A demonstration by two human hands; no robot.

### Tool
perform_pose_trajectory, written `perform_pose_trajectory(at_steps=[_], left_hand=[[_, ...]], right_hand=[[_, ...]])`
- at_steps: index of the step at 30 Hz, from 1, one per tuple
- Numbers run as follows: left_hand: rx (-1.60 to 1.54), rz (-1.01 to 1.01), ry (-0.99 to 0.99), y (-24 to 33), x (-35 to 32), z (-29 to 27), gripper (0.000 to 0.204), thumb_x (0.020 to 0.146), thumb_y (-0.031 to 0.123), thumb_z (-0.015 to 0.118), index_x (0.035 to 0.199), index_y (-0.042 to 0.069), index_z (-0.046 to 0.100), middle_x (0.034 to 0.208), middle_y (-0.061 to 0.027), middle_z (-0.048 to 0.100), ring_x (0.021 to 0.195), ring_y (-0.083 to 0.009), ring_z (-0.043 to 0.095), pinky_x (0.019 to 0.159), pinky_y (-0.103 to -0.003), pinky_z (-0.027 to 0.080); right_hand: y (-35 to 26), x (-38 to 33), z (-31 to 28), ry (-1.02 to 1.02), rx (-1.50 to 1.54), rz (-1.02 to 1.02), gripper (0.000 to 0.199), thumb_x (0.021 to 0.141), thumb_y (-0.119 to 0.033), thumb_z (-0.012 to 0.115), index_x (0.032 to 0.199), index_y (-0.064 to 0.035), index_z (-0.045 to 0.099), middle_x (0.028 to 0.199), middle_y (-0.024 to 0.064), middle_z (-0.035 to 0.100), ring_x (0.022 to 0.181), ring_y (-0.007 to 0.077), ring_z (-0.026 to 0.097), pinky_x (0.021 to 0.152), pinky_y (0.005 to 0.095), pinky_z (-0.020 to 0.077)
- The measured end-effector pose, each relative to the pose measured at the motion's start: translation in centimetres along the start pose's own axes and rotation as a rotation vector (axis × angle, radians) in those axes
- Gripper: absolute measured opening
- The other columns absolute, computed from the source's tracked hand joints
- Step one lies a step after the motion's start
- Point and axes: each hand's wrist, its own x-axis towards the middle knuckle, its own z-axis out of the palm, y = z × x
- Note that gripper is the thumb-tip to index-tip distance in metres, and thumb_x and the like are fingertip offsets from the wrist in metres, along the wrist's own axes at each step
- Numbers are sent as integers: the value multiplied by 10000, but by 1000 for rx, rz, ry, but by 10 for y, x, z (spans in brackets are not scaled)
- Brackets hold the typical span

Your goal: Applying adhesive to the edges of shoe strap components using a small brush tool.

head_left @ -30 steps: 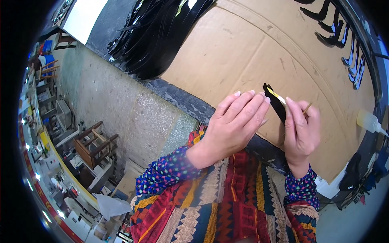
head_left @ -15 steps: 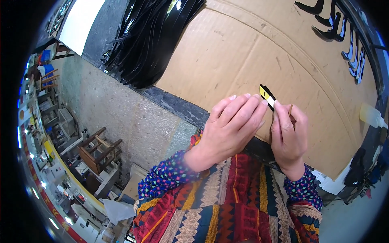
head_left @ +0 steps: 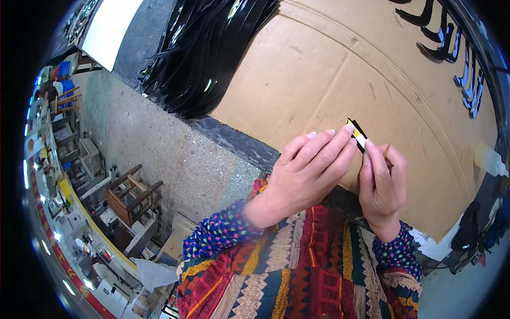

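A short black strip with a yellow-and-white label on it is held between my two hands, just above the cardboard. My left hand is closed, its fingertips pressed on the strip's upper left and covering part of the yellow. With thumb and forefinger my right hand pinches the lower end. A thin brown stick pokes out between the right hand's fingers; most of it is hidden. Whatever lies under the left palm cannot be seen.
Cardboard covers the dark table. A heap of long glossy black strips lies at the far left, and several bent black pieces at the far right. A small translucent bottle lies at the right edge. A wooden stool stands on the floor.
The view has shifted slightly, and both hands with the strip appear a little lower and further right. My left fingertips now cover more of the yellow label.
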Motion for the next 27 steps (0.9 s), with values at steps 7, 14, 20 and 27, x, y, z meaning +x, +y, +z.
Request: perform_pose_trajectory(at_steps=[7, 14, 20, 27], left_hand=[[39, 10, -3, -2, 0, 0, 341, 846, 221, 634, 1182, 178, 601, 1332, 25, 546, 1128, -137, 489, 947, -305, 384], [66, 21, -31, -1, 2, -2, 306, 858, 209, 602, 1162, 177, 598, 1347, 24, 536, 1107, -137, 488, 932, -300, 381], [50, 4, -21, -2, 1, -2, 319, 841, 257, 649, 1148, 184, 602, 1343, 32, 537, 1093, -125, 498, 924, -300, 383], [60, 32, -59, -4, 5, -8, 420, 830, 310, 668, 1223, 178, 601, 1337, 40, 540, 1105, -124, 498, 965, -313, 367]], right_hand=[[-1, 2, 1, -1, 2, 5, 299, 812, 102, 660, 1104, 40, 659, 985, 172, 583, 794, 252, 627, 645, 315, 519], [-1, 2, 0, -9, -26, 3, 295, 806, 111, 658, 1094, 46, 662, 990, 188, 590, 792, 274, 627, 657, 323, 525], [-2, 2, 0, -9, -29, -10, 299, 800, 113, 659, 1092, 48, 663, 991, 189, 592, 789, 274, 625, 655, 326, 524], [-1, 1, 0, -4, -19, -14, 302, 802, 96, 653, 1098, 37, 664, 970, 167, 586, 765, 253, 611, 631, 323, 512]])
